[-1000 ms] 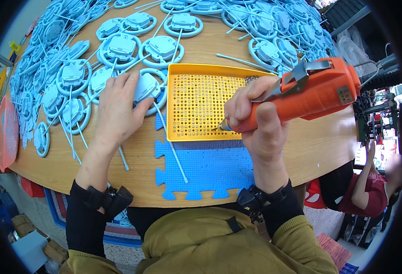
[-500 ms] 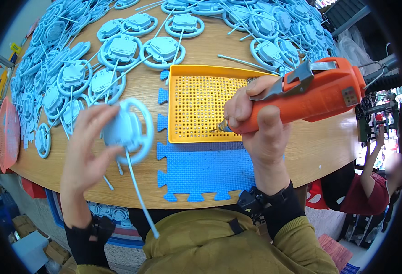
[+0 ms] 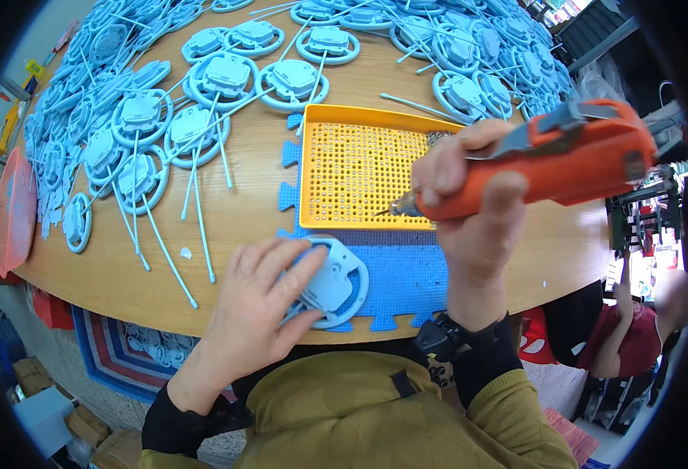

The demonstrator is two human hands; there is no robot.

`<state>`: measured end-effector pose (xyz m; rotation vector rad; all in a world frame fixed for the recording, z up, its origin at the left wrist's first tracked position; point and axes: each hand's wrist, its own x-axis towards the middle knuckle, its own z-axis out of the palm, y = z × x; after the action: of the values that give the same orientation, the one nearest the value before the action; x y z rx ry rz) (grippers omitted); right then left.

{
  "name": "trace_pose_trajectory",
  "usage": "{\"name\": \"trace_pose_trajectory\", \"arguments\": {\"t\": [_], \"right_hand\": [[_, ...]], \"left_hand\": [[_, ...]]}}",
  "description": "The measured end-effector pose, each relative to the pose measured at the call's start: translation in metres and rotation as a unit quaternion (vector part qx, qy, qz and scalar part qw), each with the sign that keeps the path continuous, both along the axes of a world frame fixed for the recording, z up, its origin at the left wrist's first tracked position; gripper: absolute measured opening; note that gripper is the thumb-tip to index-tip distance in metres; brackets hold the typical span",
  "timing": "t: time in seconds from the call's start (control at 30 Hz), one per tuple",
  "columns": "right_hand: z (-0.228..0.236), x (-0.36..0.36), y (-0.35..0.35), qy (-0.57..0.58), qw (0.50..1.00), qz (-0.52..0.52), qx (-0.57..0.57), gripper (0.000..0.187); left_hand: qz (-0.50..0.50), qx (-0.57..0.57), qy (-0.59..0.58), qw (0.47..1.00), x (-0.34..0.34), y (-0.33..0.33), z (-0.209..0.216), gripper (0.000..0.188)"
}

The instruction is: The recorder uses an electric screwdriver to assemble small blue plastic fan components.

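My left hand (image 3: 262, 301) is closed on a light-blue plastic ring part (image 3: 330, 283), a small steering-wheel shape with a flat block inside its ring. The part lies over the blue foam mat (image 3: 406, 273), and the fingers cover its left side. In my right hand (image 3: 469, 187) is an orange electric screwdriver (image 3: 555, 168) with a metal clip along its top. Its thin bit points left, above the lower edge of a yellow tray (image 3: 359, 224). Small screws sit in many of the tray's holes, and a loose heap of metal pieces lies partly hidden behind the right hand.
Many more light-blue ring parts (image 3: 139, 112) with long thin stems cover the left and far table (image 3: 258, 227), piled at both sides. A pink basket (image 3: 17, 215) stands at the left edge. Another person (image 3: 633, 328) is off to the right, beyond the table.
My left hand has brought the ring part right and down from over the table onto the mat. The screwdriver has shifted slightly right, its bit still over the tray.
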<state>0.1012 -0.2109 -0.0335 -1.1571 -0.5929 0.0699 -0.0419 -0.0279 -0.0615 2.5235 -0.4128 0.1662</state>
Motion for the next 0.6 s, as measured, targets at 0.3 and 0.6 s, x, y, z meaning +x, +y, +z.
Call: {"name": "trace_pose_trajectory", "arguments": {"t": [0.3,0.6], "right_hand": [[0.013,-0.052,0.019,-0.005,0.998,0.067,-0.011,0.054],[0.0,-0.052,0.023,-0.012,0.997,0.072,-0.017,0.046]], "left_hand": [[0.129,0.015,-0.016,0.991,-0.004,-0.02,-0.012,0.063],[0.127,0.006,-0.018,0.992,-0.002,-0.025,-0.012,0.06]]}}
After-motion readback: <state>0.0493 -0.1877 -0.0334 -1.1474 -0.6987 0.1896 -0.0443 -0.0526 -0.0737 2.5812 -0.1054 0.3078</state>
